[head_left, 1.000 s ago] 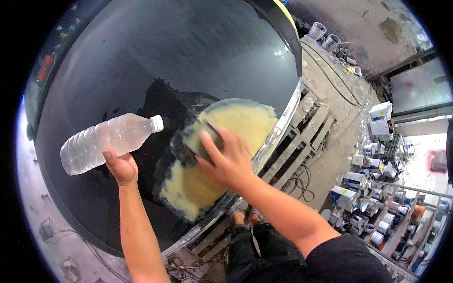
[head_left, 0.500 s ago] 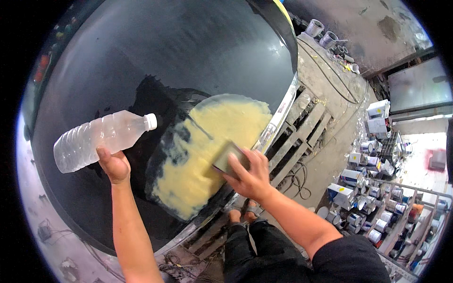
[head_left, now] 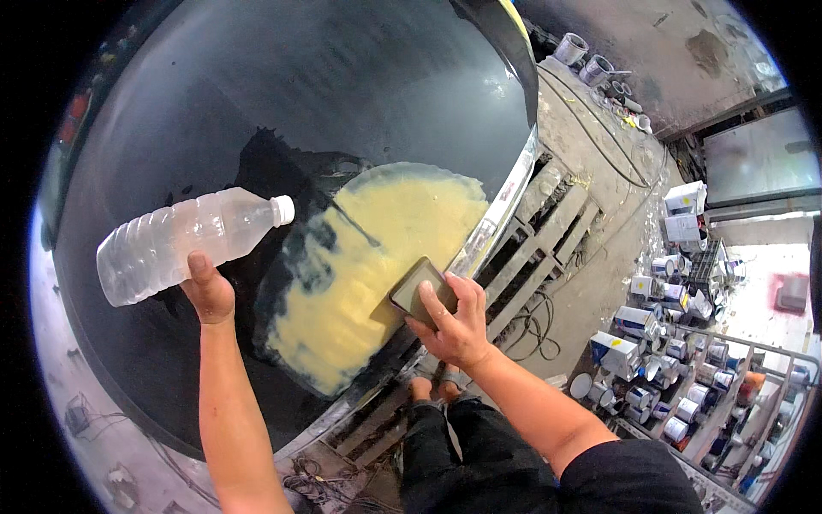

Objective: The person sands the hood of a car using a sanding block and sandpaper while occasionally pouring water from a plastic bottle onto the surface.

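A translucent plastic bottle (head_left: 184,240), cloudy and colourless with ribbed rings around its body and a white cap (head_left: 282,210), is left of the frame's centre, over a glossy dark panel (head_left: 342,86). It is tipped onto its side: the base is toward the left edge of the frame, the neck and cap point right and slightly upward, and the long axis runs along that shallow slant. The left hand (head_left: 208,291) grasps it around the lower side of the body, thumb across the near face, the other fingers mostly hidden behind; whether the bottle touches the panel I cannot tell. Just right of centre, a flat grey-brown block (head_left: 413,287) with straight, darker edges lies against the lower right part of a yellow patch (head_left: 377,231), which is smooth in places and streaky with dark gaps along its left side. One corner of the block points to the top of the frame, and one straight edge faces upper left; fingers cover its lower right end, so which way its long axis runs is unclear. The right hand (head_left: 458,325) grips the block from the lower right, one finger laid over its top face. A slatted wooden pallet (head_left: 533,272) is right of the panel.
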A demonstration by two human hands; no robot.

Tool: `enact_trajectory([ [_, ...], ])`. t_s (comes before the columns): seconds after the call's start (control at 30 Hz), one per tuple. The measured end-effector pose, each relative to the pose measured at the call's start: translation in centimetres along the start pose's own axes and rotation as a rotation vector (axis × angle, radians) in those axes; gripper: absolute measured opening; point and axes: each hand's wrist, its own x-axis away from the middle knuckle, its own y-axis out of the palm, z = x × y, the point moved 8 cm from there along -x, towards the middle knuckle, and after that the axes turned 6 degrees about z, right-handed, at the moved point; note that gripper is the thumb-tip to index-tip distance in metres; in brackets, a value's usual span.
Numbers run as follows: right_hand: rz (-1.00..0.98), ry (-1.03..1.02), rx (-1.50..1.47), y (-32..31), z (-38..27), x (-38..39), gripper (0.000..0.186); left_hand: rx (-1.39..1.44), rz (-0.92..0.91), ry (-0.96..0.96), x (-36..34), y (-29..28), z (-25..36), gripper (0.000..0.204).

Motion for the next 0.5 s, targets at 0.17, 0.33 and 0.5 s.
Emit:
enact_trajectory([
  [0.17,0.120,0.039,0.097,1.3,4.2,-10.3,0.052,-0.054,-0.067,-0.010,0.2,1.0,-0.3,0.077],
  [0.33,0.095,0.128,0.101,1.6,2.8,-6.3,0.056,-0.112,-0.102,-0.020,0.2,0.5,0.3,0.077],
  [0.5,0.065,0.104,0.012,0.8,0.4,1.3,0.061,-0.169,-0.102,0.020,0.1,0.3,0.0,0.078],
])
